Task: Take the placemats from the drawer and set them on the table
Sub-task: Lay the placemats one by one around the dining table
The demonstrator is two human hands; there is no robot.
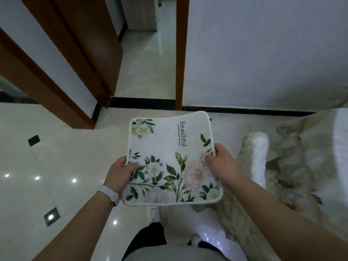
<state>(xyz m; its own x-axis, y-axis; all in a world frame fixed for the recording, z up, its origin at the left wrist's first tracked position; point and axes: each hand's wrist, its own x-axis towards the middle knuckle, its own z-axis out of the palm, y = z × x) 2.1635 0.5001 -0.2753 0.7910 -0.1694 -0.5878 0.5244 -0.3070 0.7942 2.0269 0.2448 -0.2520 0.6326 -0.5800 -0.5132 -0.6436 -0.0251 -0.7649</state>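
A white placemat (169, 147) with green leaves, pale flowers and the word "Beautiful" is held flat in front of me above the floor. My left hand (120, 173) grips its left edge, thumb on top. My right hand (219, 162) grips its right edge, thumb on the printed face and fingers underneath. Whether more than one mat is in the stack cannot be told. No drawer is in view.
Glossy pale floor tiles (56, 166) lie below. An open doorway with brown wooden frames (180, 53) is ahead, a white wall (263, 53) to its right. A table edge under a pale patterned cloth (301, 157) and a chair back (258, 157) stand at right.
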